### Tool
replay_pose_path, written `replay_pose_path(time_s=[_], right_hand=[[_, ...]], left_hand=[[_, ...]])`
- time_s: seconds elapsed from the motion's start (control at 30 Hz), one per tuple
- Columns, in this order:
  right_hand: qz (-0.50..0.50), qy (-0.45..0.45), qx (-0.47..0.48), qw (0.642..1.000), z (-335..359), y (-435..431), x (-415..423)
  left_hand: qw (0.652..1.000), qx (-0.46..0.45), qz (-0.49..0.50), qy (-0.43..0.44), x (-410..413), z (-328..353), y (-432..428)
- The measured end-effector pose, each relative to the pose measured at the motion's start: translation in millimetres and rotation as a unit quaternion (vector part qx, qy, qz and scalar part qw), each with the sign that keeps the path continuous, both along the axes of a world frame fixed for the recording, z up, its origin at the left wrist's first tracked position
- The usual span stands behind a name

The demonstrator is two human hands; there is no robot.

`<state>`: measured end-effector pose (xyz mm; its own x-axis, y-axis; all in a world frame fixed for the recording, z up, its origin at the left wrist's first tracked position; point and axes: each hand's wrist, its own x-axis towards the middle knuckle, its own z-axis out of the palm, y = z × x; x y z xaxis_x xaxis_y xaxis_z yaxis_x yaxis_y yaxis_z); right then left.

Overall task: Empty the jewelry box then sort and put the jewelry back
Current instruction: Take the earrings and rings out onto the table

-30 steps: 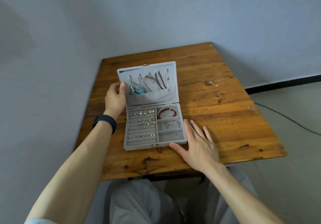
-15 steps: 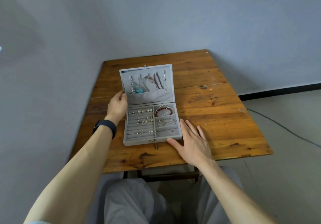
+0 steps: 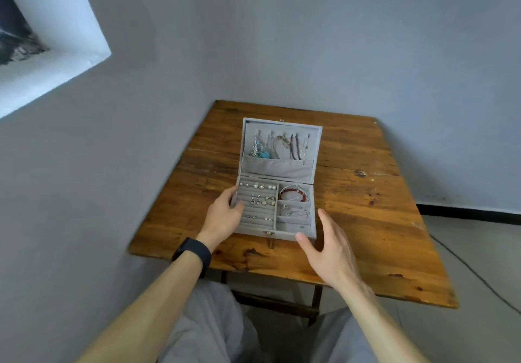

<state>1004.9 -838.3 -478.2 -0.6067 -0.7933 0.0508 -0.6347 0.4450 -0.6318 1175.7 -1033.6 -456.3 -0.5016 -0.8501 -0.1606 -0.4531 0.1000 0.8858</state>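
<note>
A grey jewelry box (image 3: pixel 277 167) stands open on the wooden table (image 3: pixel 366 207), its lid upright. Several necklaces (image 3: pixel 289 145) and a turquoise pendant (image 3: pixel 264 154) hang inside the lid above a pocket. The ring rolls on the left of the base hold several earrings and rings (image 3: pixel 258 193). In the right compartments lie a red bead bracelet (image 3: pixel 293 193) and a silver bracelet (image 3: pixel 294 210). My left hand (image 3: pixel 224 216) grips the left wall of the base. My right hand (image 3: pixel 328 245) is spread beside the front right corner, its thumb at the front wall.
The table sits in a corner, with grey walls behind it and to the left. A window recess (image 3: pixel 42 38) is at the upper left. A thin cable (image 3: pixel 479 275) runs across the floor on the right. My knees are under the table's near edge.
My left hand slid from the lid's left edge down to the base's left wall. My right hand lifted off the table to the box's front right corner. The view tilted upward.
</note>
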Motion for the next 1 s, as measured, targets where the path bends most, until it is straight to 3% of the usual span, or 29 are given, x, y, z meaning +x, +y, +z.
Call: replay_pose_path(time_s=[0.33,0.47,0.57,0.7,1.0], right_hand=[[0.046,0.033,-0.109,0.992,56.0,-89.2,-13.6],[0.059,0.051,-0.107,0.991,74.8,-137.2,-22.5],[0.068,0.062,-0.107,0.99,82.0,-166.4,-28.3],[0.065,0.073,-0.085,0.992,87.2,-190.9,-31.5],[0.016,0.059,-0.041,0.997,90.1,-209.9,-31.2]], left_hand=[[0.986,-0.167,0.011,0.025,-30.4,44.3,-47.1],[0.971,-0.233,0.049,-0.029,-59.0,58.1,-64.5],[0.964,-0.238,0.079,-0.091,-72.6,57.4,-69.3],[0.963,-0.225,0.108,-0.104,-80.3,50.5,-73.8],[0.968,-0.211,0.137,-0.012,-82.2,51.7,-81.1]])
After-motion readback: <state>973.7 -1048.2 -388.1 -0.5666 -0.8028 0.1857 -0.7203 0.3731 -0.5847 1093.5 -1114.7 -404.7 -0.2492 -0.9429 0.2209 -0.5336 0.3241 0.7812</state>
